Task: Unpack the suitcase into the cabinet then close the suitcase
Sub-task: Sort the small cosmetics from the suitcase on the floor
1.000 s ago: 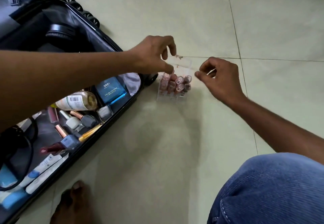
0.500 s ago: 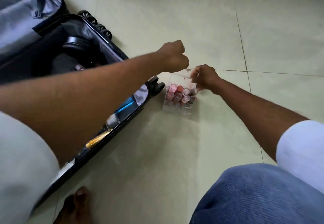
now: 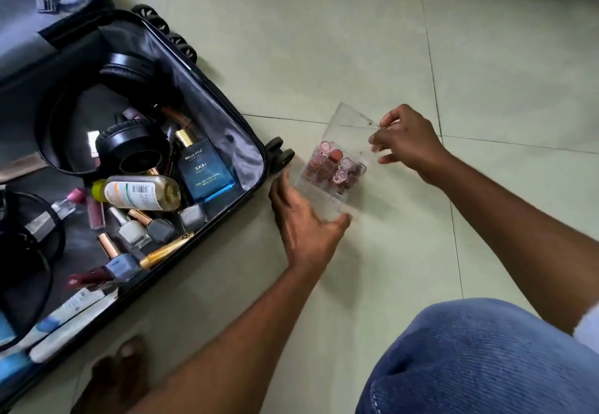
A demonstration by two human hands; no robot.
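An open suitcase [image 3: 227, 128] is lying on the tiled floor [image 3: 324, 40] at the left, holding black headphones [image 3: 129, 141], a blue cologne box [image 3: 204, 170], a clear bottle [image 3: 139, 193] lying on its side, nail polish bottles [image 3: 155, 225] and tubes [image 3: 61, 326]. Just beside its wheels [image 3: 280, 154], a clear organizer [image 3: 330, 167] filled with lipsticks [image 3: 334, 163] is sitting on the floor. The left hand [image 3: 304, 219] is cupping the organizer's near side, thumb at its near corner. The right hand [image 3: 408, 141] is pinching the edge of the organizer's raised clear lid [image 3: 350, 121]. A blue-jeaned knee [image 3: 479, 361] is filling the lower right, and a bare foot [image 3: 113, 378] is resting near the suitcase edge.
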